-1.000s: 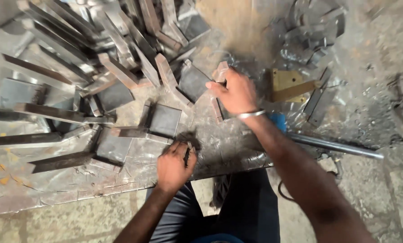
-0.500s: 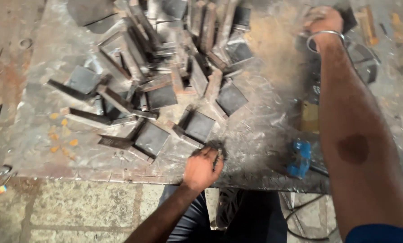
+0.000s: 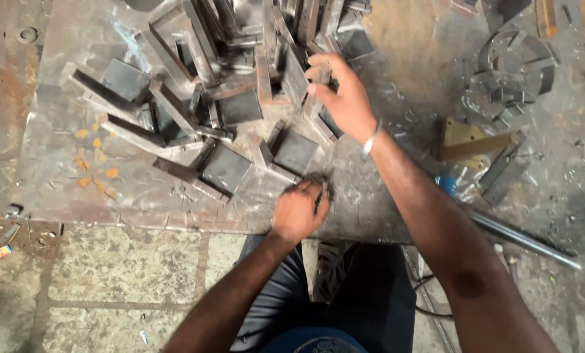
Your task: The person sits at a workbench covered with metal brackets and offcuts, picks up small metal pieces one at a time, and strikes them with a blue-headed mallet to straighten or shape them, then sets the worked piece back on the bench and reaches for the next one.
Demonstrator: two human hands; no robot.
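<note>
Steel plate bench (image 3: 57,189): heap of welded angle brackets (image 3: 201,85) from 10 to 12 o'clock. Right hand (image 3: 345,98) at 1 o'clock, fingers closed around upright bracket piece (image 3: 320,104). Judged heavy, rigid, sharp-edged; best gripped along flat leg. Left hand (image 3: 297,212) at 6 o'clock, clenched on small dark tool (image 3: 320,189).

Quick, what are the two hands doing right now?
Left hand: closed around a small dark tool, resting on the metal plate.
Right hand: fingers closed on a metal bracket in the pile.
</note>
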